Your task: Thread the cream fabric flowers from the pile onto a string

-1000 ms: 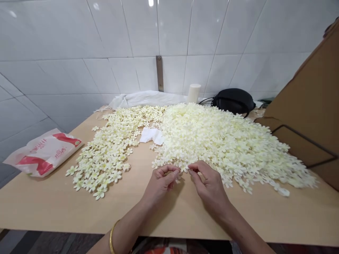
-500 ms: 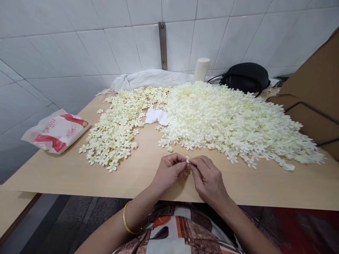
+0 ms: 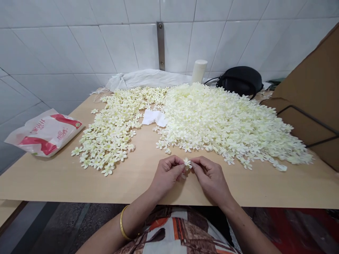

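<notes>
A small cream artificial flower (image 3: 187,163) is pinched between the fingertips of both hands, just above the near edge of the wooden table (image 3: 66,180). My left hand (image 3: 166,174), with a gold bangle at the wrist, grips it from the left. My right hand (image 3: 212,178) grips it from the right. Beyond my hands lies a big heap of cream flowers (image 3: 225,123). A flatter spread of similar flowers (image 3: 113,130) lies to the left of it.
A white tissue (image 3: 155,117) lies between the two piles. A red-and-white plastic bag (image 3: 43,132) hangs over the table's left edge. At the back stand a white roll (image 3: 199,71), a black case (image 3: 239,81) and white cloth (image 3: 148,77). A cardboard box (image 3: 315,91) is at right.
Both hands drew back from the edge of the big heap toward the near table edge, bringing one flower with them. They now hold it up between their fingertips.
</notes>
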The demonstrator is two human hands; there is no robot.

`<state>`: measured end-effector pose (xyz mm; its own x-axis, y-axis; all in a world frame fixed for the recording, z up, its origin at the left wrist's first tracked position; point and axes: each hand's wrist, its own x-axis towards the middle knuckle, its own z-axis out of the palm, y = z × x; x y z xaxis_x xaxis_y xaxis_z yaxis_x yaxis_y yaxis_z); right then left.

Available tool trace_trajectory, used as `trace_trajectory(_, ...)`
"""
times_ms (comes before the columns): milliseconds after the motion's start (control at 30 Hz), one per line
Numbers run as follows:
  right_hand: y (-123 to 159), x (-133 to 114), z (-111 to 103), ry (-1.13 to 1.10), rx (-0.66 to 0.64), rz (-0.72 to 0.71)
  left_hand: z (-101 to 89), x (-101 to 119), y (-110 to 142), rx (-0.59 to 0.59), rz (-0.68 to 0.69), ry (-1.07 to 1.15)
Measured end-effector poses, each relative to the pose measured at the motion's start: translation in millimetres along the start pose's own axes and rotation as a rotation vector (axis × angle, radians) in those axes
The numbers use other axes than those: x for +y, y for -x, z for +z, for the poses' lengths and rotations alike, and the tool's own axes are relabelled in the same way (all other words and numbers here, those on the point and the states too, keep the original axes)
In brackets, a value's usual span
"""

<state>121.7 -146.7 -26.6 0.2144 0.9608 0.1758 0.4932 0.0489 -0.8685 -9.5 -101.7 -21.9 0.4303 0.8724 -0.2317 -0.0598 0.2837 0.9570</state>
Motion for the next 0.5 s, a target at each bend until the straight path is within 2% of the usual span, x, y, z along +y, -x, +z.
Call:
trace_trajectory(167, -8.4, 8.6, -8.1, -0.241, 0.056, 0.196, -0.4, 1.5, -2.3, 0.056, -0.030, 0.083)
trace_trajectory(300, -19.1, 13.1, -13.1, -0.529, 0.086, 0.320, -0.9, 15.5, -11.5, 0.071, -0.014, 0.045)
trace_trajectory(400, -26.9, 9.7, -14.6, -0.644, 0.122, 0.354, -3.4, 28.8, -25.8, 0.058, 0.086, -0.096)
trace_trajectory(500, -30.9, 5.7, -15.1, -0.706, 0.152, 0.380, -6.3, 33.4, -41.5, 0.169, 0.272, -0.304)
